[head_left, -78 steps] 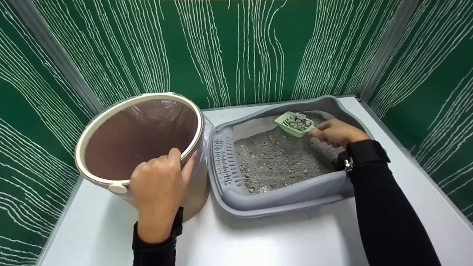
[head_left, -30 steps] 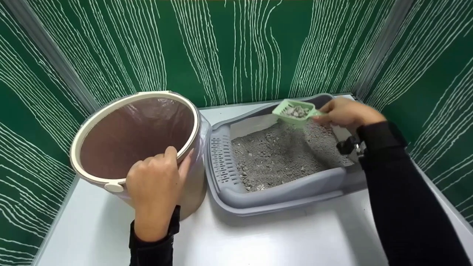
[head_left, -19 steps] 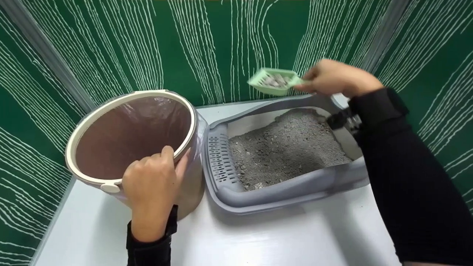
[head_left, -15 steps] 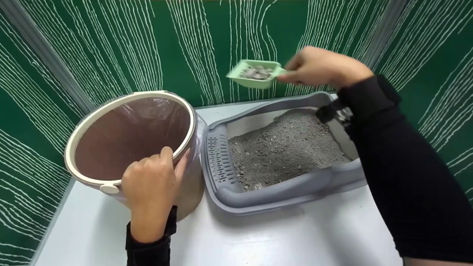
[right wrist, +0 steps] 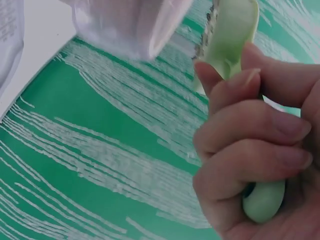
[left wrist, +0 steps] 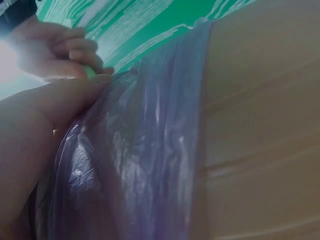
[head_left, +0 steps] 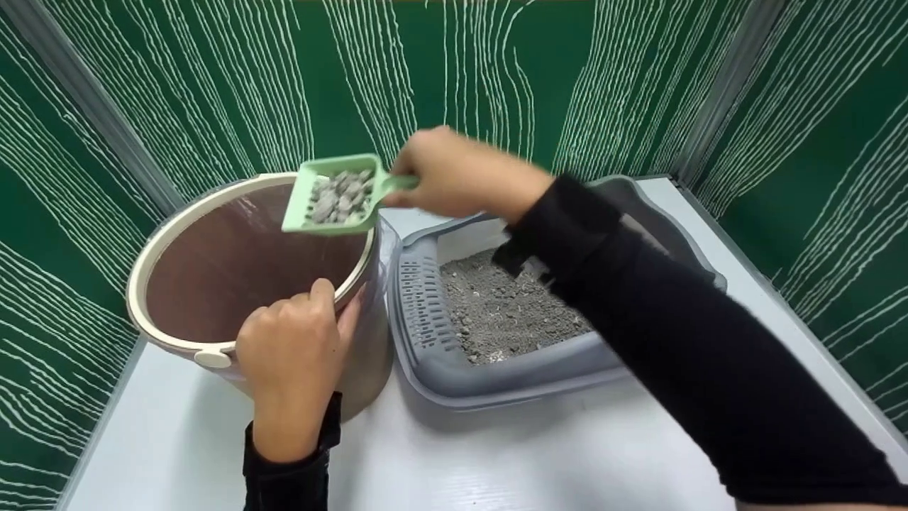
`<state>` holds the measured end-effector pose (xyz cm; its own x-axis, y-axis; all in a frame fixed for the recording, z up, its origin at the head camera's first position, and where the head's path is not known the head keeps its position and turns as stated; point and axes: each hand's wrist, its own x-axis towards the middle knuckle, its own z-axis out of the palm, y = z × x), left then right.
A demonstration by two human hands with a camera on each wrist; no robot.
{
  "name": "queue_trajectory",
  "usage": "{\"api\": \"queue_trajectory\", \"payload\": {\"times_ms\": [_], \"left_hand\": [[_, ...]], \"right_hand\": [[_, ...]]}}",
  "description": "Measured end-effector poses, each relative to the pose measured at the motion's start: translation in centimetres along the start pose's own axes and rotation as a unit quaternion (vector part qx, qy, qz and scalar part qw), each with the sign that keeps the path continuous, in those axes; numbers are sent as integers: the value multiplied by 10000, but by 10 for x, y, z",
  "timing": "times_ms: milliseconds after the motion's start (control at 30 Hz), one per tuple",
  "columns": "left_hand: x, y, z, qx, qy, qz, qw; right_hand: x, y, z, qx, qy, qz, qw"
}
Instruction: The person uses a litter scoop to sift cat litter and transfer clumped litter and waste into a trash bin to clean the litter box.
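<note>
My right hand (head_left: 454, 174) grips the handle of a light green slotted litter scoop (head_left: 301, 191). Grey litter clumps (head_left: 342, 199) lie in the scoop, which is over the back right part of the trash can's opening. In the right wrist view the fingers (right wrist: 250, 125) curl round the scoop handle (right wrist: 265, 200). My left hand (head_left: 291, 355) holds the front right rim of the trash can (head_left: 142, 284), fingers over the edge and thumb outside. A thin plastic bag (left wrist: 165, 125) lines the can and folds down over its outside in the left wrist view.
To the right of the can stands a grey litter box (head_left: 496, 394) with grey litter (head_left: 511, 305) in it, partly hidden by my right forearm. Both stand on a white table (head_left: 454, 461). Green walls (head_left: 496, 71) with white lines enclose the back and sides.
My right hand has lifted the loaded scoop from the litter box and carried it left to above the trash can. The left hand stays on the can's rim.
</note>
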<state>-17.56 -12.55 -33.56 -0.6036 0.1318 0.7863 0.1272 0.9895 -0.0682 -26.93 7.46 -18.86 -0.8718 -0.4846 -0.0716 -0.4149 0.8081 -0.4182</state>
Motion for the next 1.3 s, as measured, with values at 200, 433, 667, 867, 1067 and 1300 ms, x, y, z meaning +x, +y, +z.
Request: {"api": "queue_trajectory", "payload": {"times_ms": [200,433,667,867,1067,1300], "left_hand": [[1,2,-1,1,-152,6,9999],[1,2,0,-60,-81,-1,9999],[1,2,0,-52,-160,-2,9999],[1,2,1,-26,-46,14,10000],[1,1,1,-51,9,10,10000],[0,-2,0,-90,-62,-36,9999]], "right_hand": [[5,-9,26,-1120,999,-399,9879],[9,-12,47,-2489,2198,-1348,9336],[5,-21,53,-3798,2458,-1733,8748],[2,-21,56,-4437,2836,-2425,8148],[1,-20,56,-4738,3067,-2694,7803],[-1,-17,51,-3660,2888,-2362,8525]]}}
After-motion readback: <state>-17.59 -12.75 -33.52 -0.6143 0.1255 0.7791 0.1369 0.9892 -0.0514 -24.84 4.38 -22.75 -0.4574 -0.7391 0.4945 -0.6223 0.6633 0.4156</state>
